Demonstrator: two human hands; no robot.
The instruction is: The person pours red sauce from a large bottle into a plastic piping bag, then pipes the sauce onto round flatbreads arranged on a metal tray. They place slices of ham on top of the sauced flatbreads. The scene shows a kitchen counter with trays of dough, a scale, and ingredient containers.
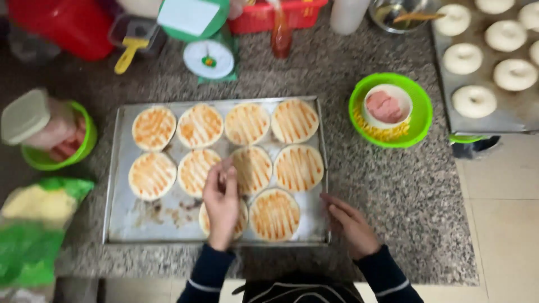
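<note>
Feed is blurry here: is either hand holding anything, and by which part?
The left hand hovers over the sauced dough rounds, fingertips pinched; whether they hold something cannot be told. The right hand holds nothing clear, resting at the baking tray's right edge.

Scale (208,58): green with a white dial, on the desk (393,185) behind the near tray.
Red bin (62,25): far left corner.
Red basket (269,15): far edge, a sauce bottle (281,33) in front of it.
Green bowl (415,120): right of the near tray, holding yellow shreds and a white cup (401,95) of pink meat.
Left bowl (42,160): green, a lidded tub (33,120) tilted in it.
Bag (33,224): green, with pale shreds, near left.
Far tray (508,115): top right, bearing white dough rings (474,101).
Metal bowl (387,14): far edge, with a spoon in it.
</note>
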